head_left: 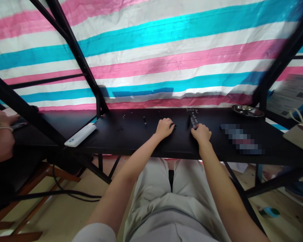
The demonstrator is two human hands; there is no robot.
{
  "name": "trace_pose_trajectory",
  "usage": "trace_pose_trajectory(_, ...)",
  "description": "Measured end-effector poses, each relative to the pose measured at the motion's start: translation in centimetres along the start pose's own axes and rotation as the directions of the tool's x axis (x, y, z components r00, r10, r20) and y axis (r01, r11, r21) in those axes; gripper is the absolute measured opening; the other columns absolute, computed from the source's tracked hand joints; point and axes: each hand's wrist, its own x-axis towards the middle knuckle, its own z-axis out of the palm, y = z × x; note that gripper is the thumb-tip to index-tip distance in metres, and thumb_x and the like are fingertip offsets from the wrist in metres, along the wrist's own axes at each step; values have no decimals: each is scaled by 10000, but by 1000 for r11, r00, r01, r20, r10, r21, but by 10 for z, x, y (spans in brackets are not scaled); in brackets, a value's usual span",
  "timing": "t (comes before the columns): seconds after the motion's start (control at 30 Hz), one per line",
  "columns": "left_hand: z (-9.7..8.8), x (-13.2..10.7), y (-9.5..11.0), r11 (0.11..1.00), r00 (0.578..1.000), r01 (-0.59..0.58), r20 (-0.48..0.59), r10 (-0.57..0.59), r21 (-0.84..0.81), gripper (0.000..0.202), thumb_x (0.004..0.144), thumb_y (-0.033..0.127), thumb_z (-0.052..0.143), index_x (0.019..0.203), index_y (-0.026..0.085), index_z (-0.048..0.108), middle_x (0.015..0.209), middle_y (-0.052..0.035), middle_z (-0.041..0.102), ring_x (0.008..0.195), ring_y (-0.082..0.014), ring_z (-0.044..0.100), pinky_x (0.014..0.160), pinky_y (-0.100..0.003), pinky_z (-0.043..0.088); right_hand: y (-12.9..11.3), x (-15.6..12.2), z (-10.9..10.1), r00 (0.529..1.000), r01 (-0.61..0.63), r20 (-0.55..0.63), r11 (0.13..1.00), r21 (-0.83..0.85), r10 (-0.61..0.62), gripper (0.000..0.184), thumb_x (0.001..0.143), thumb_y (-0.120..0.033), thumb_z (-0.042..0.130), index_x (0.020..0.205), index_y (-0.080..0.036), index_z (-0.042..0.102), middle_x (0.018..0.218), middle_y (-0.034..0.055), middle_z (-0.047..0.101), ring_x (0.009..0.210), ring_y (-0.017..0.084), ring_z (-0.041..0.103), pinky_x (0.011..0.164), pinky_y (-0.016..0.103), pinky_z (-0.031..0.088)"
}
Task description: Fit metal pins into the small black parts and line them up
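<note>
My right hand (pixel 202 133) is at the right of centre on the black table, its thumb and fingers pinching the near end of a clear strip with round bumps (pixel 194 119). A slim dark piece (pixel 189 120) lies just left of that strip. My left hand (pixel 163 128) rests on the tabletop with its fingers curled. At its fingertips a small black piece (pixel 174 125) shows, mostly covered by the fingers. Farther left lies a short dark stick with a pale band (pixel 144 120). Small whitish bits (pixel 191 110) lie beyond the strip.
A round metal dish (pixel 247 111) stands at the back right, with a pixelated flat item (pixel 242 139) nearer me. A white oblong device (pixel 81 135) lies at the left. Black frame posts (pixel 76 50) rise on both sides. Another person's hand (pixel 5 120) is at far left.
</note>
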Motion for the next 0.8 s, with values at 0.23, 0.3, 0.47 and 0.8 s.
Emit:
trace_pose_trajectory(0.23,-1,-19,-27,962,966,163,-165,-201,-221,106,808,250,558,798,168,626,847,-43,638,823,-168,568,784,-316,437,2,3,-1,998,-26,61,999,29,25,252,743,-317,506,904,-191,653,946,118,649,920,259,589,792,376,399)
trace_pose_trajectory(0.3,0,-20,-28,936,937,197,-224,-267,-292,103,805,244,560,780,165,623,810,-41,633,786,-158,569,768,-303,451,0,1,-1,996,-12,90,999,41,9,241,727,-324,519,879,-201,661,920,106,658,886,246,602,760,346,406)
trace_pose_trajectory(0.47,-2,-20,-27,922,916,228,-252,-312,-314,102,798,232,559,753,162,617,774,-41,615,754,-154,559,741,-297,459,-21,-10,8,962,218,138,968,124,-235,179,736,-319,517,802,-207,640,838,54,660,782,182,601,664,261,399)
trace_pose_trajectory(0.8,2,-21,-32,927,928,214,-233,-292,-309,90,816,197,546,834,164,627,840,-45,622,784,-153,557,767,-297,464,-61,-7,24,848,498,196,867,24,-493,204,861,-268,425,1011,-176,528,928,81,648,817,185,601,658,257,380)
